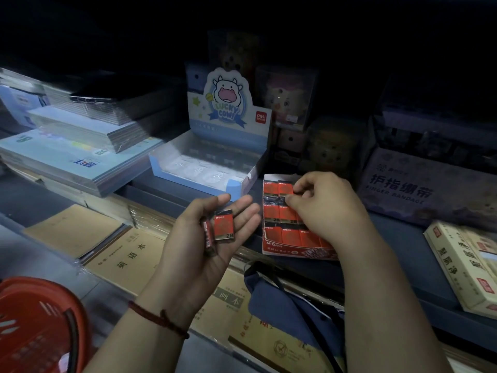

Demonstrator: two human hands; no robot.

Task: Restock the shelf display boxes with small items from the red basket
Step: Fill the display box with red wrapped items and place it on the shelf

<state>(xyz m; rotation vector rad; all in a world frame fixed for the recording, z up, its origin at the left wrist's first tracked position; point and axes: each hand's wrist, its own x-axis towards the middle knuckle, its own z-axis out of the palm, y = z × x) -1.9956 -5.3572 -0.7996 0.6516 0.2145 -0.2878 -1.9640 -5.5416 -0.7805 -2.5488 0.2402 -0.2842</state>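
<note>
Red basket (40, 327) nearest, lower left; a blue pouch (282, 300) lies under the right arm. Left hand (212, 235), palm up, grip spread flat, carries two red erasers (224, 224). Right hand (322, 208) pinches one eraser (285, 190) inside the red display box (290, 250) at the shelf edge. Lucky Cow box (209, 168) close behind-left, finger bandage box (430, 189) crowding right

One head-worn wide-angle view; forward and downward; close above the shelf (398, 239)
</note>
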